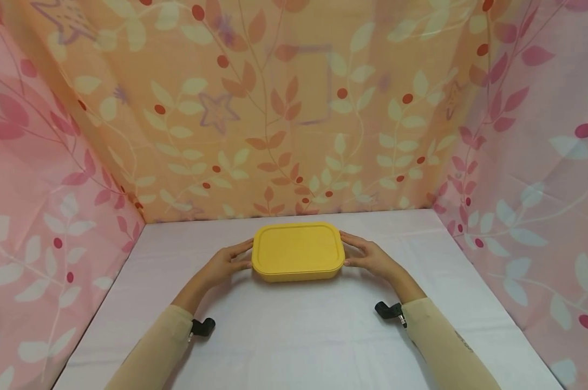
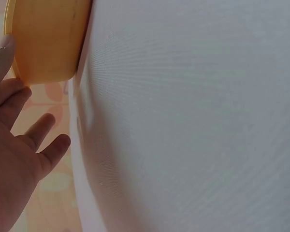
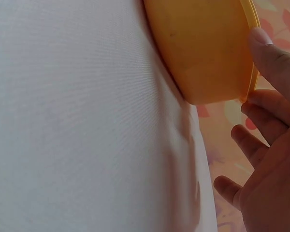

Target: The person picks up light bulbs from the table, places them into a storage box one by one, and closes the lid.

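A yellow rectangular food container (image 1: pixel 298 277) with rounded corners sits on the white cloth, its yellow lid (image 1: pixel 298 249) on top. At its left end, my left hand (image 1: pixel 226 264) grips the lid's rim, thumb toward the near corner and fingertips toward the far one. My right hand (image 1: pixel 374 260) holds the opposite end in much the same way. In the left wrist view the thumb and first fingers touch the container (image 2: pixel 48 41) near its rim, while the other fingers spread free. The right wrist view shows the same contact along the rim of the container (image 3: pixel 203 48).
White cloth (image 1: pixel 294 336) covers the table. A patterned orange curtain (image 1: pixel 294 108) hangs behind it, with pink leaf-print curtains at the left (image 1: pixel 40 216) and right (image 1: pixel 533 216). A small black device (image 1: pixel 203 327) is strapped at the left cuff, another (image 1: pixel 389 310) at the right.
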A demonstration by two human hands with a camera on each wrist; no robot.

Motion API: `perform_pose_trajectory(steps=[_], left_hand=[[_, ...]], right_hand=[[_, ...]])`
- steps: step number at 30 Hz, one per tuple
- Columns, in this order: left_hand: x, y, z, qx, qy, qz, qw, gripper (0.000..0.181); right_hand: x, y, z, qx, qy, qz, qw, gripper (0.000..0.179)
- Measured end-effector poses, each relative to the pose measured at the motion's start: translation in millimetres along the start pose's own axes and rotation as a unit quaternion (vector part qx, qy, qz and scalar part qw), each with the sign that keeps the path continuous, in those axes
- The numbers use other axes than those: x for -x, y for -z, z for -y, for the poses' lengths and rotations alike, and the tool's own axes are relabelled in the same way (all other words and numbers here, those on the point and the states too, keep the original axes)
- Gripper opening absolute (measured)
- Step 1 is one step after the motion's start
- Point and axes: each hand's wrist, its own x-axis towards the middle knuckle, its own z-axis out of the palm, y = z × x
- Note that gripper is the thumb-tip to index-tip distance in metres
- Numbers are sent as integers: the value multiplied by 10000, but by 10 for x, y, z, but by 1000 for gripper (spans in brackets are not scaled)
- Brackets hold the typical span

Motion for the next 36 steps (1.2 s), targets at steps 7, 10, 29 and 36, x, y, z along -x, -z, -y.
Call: perform_pose_trajectory(steps=[7,10,29,36], left_hand=[[-45,20,-5,-6,121,87,9999,70],[-60,24,-5,-33,44,18,10000,70],[107,-118,-48,-169,117,-522,9984,60],[218,-153,-111,-190,182,-569,9980,58]], right_hand=[[12,-6,16,118,-69,-80,9999,81],[17,-4,34,192,-133,-120,9997,82],[181,-115,104,918,-105,-680,9934,68],[262,-179,146,1243,117,-815,9888,63]])
